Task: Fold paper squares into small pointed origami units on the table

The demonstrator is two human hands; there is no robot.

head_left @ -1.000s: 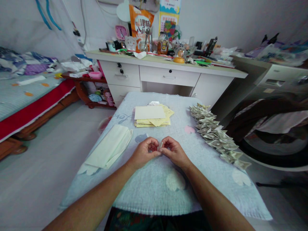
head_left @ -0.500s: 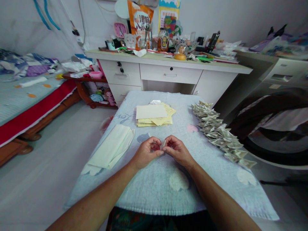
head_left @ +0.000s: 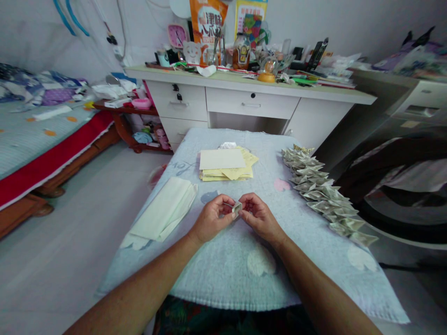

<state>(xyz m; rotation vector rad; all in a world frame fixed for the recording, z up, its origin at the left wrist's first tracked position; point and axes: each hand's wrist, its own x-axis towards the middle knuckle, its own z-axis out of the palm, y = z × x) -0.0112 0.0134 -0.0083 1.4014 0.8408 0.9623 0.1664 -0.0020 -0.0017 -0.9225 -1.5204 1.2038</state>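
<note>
A small folded paper piece (head_left: 237, 209) is pinched between my two hands above the cloth-covered table (head_left: 223, 274). My left hand (head_left: 214, 216) grips its left side with thumb and fingers, and my right hand (head_left: 260, 216) grips its right side. Beyond the hands lies a stack of yellowish paper (head_left: 226, 174) with a pale sheet (head_left: 222, 159) on top. To the left is a folded pale green cloth or paper (head_left: 162, 209). A long row of folded paper pieces with pointed tips (head_left: 319, 193) runs down the table's right side.
Behind the table stands a white desk (head_left: 251, 102) crowded with jars, a pink clock (head_left: 177, 36) and an orange bag (head_left: 207, 28). A bed (head_left: 45, 139) is on the left, and a washing machine (head_left: 412, 163) on the right.
The small paper piece has turned and now shows a wider, open-looking face between my fingers. The view has shifted slightly; both hands remain in about the same place.
</note>
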